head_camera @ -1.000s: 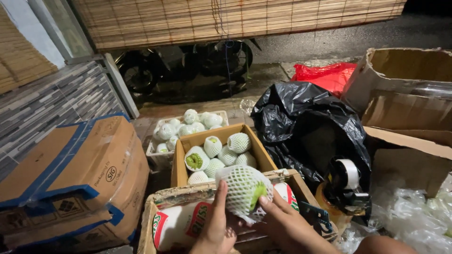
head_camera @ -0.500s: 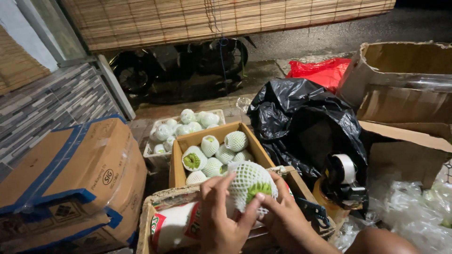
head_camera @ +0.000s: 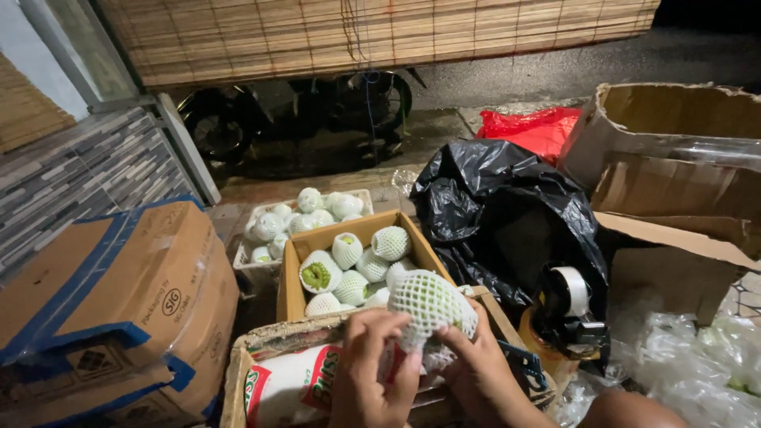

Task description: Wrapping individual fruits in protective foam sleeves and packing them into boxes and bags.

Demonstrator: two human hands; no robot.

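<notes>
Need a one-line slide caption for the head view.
Both hands, left hand and right hand, hold a green fruit in white foam netting over an open cardboard box of netted fruit.

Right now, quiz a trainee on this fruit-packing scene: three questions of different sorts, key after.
1. True or false: both hands hold one fruit in white foam net.
2. Which lies right of the black bag? A) the blue-taped box B) the white crate C) the tape dispenser
3. Fill in: the netted fruits beyond the hands lie in an open ____ box.

Key:
1. True: left hand and right hand both grip it.
2. C, the tape dispenser.
3. Cardboard: the cardboard box.
</notes>
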